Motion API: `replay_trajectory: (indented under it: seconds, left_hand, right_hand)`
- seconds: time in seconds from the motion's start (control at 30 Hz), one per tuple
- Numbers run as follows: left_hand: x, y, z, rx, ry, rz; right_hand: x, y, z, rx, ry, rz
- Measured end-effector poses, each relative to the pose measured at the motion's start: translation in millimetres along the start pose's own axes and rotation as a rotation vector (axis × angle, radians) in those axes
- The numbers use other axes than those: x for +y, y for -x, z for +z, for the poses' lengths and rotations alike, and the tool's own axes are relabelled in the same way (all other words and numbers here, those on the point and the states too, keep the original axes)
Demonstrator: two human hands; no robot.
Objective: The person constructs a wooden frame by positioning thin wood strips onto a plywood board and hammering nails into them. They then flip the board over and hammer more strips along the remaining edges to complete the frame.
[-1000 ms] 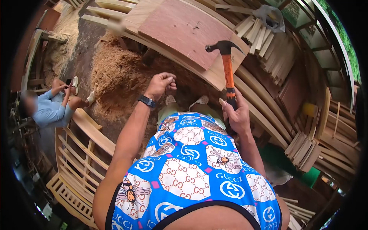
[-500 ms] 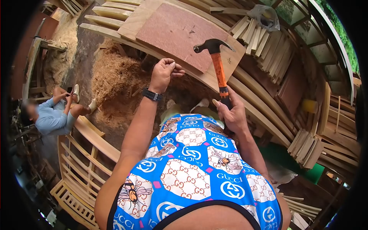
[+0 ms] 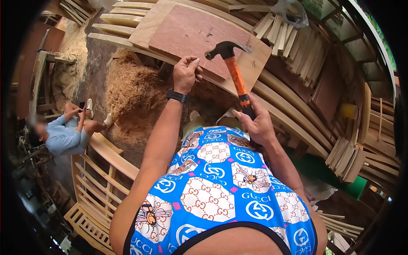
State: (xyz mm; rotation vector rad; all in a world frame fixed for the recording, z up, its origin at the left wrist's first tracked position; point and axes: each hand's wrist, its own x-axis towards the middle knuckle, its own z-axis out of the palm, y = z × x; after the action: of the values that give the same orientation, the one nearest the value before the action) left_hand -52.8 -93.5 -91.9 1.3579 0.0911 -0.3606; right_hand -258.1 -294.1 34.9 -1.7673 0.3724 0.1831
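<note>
My right hand (image 3: 257,123) is wrapped round the black grip of a claw hammer (image 3: 236,74) with an orange handle. The hammer's black head is raised over a reddish board (image 3: 191,38), which lies on a pale plywood sheet (image 3: 260,53). Near the board's front edge, my left hand (image 3: 187,74) has its fingers pinched together. A thin sliver, possibly a nail, shows at its fingertips, too small to make out surely. A dark watch is on the left wrist.
Curved timber pieces (image 3: 293,110) lie under the plywood. Sawdust (image 3: 127,93) covers the ground. A seated person (image 3: 68,131) in light blue is at the left, beside a slatted wooden bench (image 3: 97,187). Stacked wood strips (image 3: 308,55) and a yellow container (image 3: 348,111) stand at the right.
My left hand has shifted slightly right and turned, and the thin sliver now shows at its fingertips. The hammer head has moved a little to the left.
</note>
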Motion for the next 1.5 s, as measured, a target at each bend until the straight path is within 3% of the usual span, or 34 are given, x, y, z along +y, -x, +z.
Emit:
replay_trajectory:
  seconds: [0.27, 0.33, 0.4, 0.7, 0.9, 1.1, 1.13, 1.2, 1.33, 1.4, 1.43, 1.5]
  left_hand:
    - [-7.0, -1.6, 6.0, 0.036, -0.077, 0.035]
    - [-12.6, -2.3, 8.6, 0.058, -0.111, 0.145]
    - [-16.6, -0.8, 10.2, 0.083, -0.174, 0.178]
    - [-23.2, -3.0, 12.2, 0.148, -0.211, 0.289]
    - [-19.1, -0.7, 12.5, 0.127, -0.218, 0.247]
    - [-19.7, -1.0, 16.3, 0.139, -0.219, 0.233]
    - [-17.8, -0.6, 16.1, 0.128, -0.228, 0.221]
    - [-17.2, -3.7, 14.9, 0.119, -0.22, 0.219]
    - [-24.6, 6.5, 9.2, 0.206, -0.199, 0.296]
    - [-29.4, 7.5, 0.6, 0.509, -0.424, 0.136]
    - [-30.1, 3.4, -6.3, 0.529, -0.29, -0.062]
    - [-20.1, -4.2, -6.6, 0.521, -0.153, -0.183]
  right_hand:
    - [-7.3, -5.1, -3.2, -0.049, 0.077, 0.017]
    - [-5.8, -8.1, -2.3, -0.077, 0.106, 0.061]
    - [0.4, -14.0, 0.8, -0.009, 0.239, -0.184]
    - [-8.8, -38.3, 7.6, -0.018, 0.365, -0.432]
    - [-16.4, -40.3, 1.8, -0.083, 0.516, -0.266]
    - [-2.8, -42.7, 8.3, -0.003, 0.437, -0.459]
    - [-4.2, -42.0, 6.7, -0.004, 0.439, -0.461]
    - [-10.0, -40.8, 1.6, -0.061, 0.494, -0.218]
    - [-13.4, -35.8, -2.1, -0.036, 0.48, -0.304]
    - [-21.8, -29.7, -1.9, 0.001, 0.442, -0.417]
    - [-23.1, -29.0, -1.0, 0.001, 0.443, -0.413]
    - [-23.1, -27.4, 3.3, 0.078, 0.386, -0.583]
